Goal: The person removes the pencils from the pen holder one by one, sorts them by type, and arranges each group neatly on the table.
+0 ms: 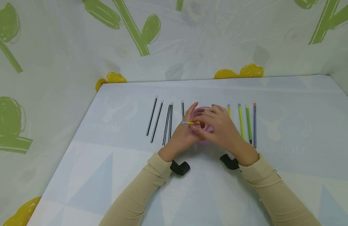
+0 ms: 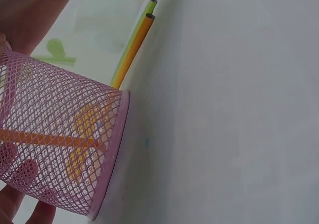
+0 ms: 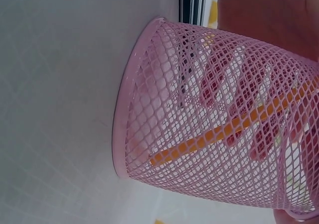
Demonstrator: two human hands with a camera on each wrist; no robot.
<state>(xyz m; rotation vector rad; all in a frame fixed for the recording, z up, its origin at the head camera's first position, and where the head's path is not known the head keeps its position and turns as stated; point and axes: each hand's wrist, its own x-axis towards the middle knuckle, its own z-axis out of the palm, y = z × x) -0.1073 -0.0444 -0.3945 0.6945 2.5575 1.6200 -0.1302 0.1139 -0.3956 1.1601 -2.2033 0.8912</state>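
Observation:
A pink mesh pencil cup (image 1: pixel 205 142) stands on the table between both hands. My left hand (image 1: pixel 183 135) curls round its left side; its fingers show through the mesh in the right wrist view. Above the rim, my right hand (image 1: pixel 223 128) pinches an orange-yellow pencil (image 1: pixel 187 123) with a light blue end. The pencil's lower part (image 3: pixel 224 132) slants down inside the cup, its tip near the base. No other pencil shows inside through the mesh. The right hand's fingers partly cover the cup's mouth in the head view.
Several black-and-white striped pencils (image 1: pixel 156 121) lie left of the cup. To its right lie a yellow pencil (image 1: pixel 229 110), a lime pencil (image 1: pixel 241 119), a green pencil (image 1: pixel 248 122) and a purple-blue pencil (image 1: pixel 255 125). Black curved pieces (image 1: pixel 180 168) sit by both wrists.

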